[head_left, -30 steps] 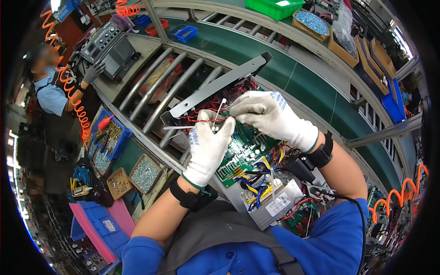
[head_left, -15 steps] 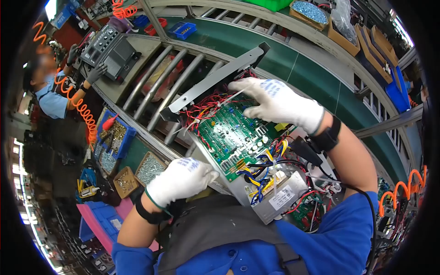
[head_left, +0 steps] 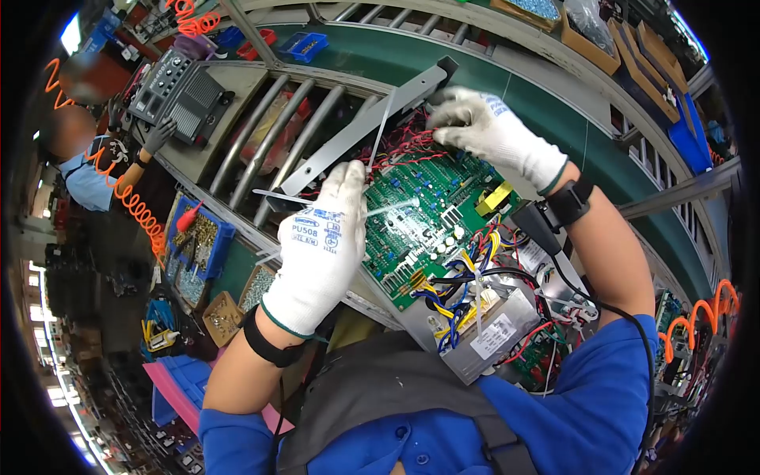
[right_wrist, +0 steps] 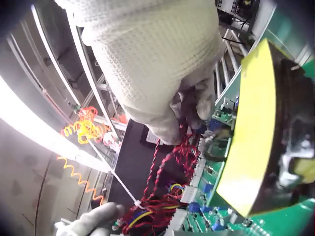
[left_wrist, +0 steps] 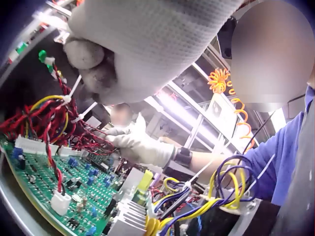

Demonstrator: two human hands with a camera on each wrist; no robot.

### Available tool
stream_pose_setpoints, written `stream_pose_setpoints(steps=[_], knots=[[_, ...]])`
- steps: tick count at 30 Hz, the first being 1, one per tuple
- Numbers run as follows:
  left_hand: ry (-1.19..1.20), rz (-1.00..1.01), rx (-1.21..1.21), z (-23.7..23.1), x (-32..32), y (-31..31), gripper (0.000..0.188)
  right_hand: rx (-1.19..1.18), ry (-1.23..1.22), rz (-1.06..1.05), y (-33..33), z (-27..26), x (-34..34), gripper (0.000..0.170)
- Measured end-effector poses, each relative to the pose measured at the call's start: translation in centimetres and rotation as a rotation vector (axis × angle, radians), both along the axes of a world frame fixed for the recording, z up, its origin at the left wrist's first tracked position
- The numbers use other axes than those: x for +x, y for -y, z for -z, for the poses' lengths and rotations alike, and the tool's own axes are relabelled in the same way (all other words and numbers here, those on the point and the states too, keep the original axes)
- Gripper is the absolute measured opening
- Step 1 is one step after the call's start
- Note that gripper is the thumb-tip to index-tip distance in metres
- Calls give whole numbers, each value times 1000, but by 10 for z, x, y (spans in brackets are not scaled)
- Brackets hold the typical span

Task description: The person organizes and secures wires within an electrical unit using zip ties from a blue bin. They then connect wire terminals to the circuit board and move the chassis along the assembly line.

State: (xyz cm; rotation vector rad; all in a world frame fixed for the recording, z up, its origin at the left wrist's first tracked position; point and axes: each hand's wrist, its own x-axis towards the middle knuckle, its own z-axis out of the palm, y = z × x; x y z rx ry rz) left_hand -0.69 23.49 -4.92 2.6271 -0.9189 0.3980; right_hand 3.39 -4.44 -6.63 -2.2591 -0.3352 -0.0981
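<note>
In the head view my gloved left hand [head_left: 323,237] lies beside the left edge of the green circuit board [head_left: 412,229], its fingers extended towards the grey metal panel [head_left: 364,131]. Red and black twisted wires [left_wrist: 49,120] run along the board's far edge, bundled with white cable ties [left_wrist: 67,99]. One long cable tie [head_left: 383,131] stands up just past the left fingertips. My gloved right hand [head_left: 483,131] is at the bundle's right end, and its curled fingers pinch the red and black wires [right_wrist: 183,147] by the panel.
A metal-cased unit [head_left: 491,332] with yellow and blue cables sits at the board's near side. Rollers [head_left: 269,146] and a green conveyor [head_left: 522,119] lie beyond. At left are a blue bin of parts [head_left: 202,237] and another person [head_left: 87,170] by a grey machine [head_left: 178,99].
My left hand drew away down and left from the wires, then came back up beside the board. The right hand moved up and right along the wire bundle and curled its fingers.
</note>
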Motion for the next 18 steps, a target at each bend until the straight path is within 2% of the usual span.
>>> stream_pose_setpoints(steps=[3,4,6,8,10,11,12,14,16,17,18], knots=[[-19,-19,-61,-16,-8,3,31,-260,249,-39,-24,-31,-22,29],[-114,-37,-148,-33,-18,7,28,-321,315,-70,-34,-31,-32,30],[-171,41,-204,-40,-28,0,34,-366,325,-109,-51,-15,-40,32],[-111,50,-134,-22,-23,1,39,-337,319,-99,-61,0,-31,34],[-368,-202,0,-18,-20,16,46,-351,203,-206,-60,13,-8,32],[-407,-201,-38,-9,-14,22,43,-389,168,-231,-58,9,-2,31],[-28,-18,14,34,-3,14,45,-335,170,-211,-57,7,2,30],[-249,-233,-32,31,2,33,41,-343,234,-213,-58,6,7,27],[-193,-243,-106,36,4,38,40,-169,212,-209,-61,4,2,29],[-136,-223,-134,43,4,38,39,-91,262,-281,-66,-1,6,35],[-162,-240,-194,46,6,41,36,176,-164,-264,-65,-10,0,33]])
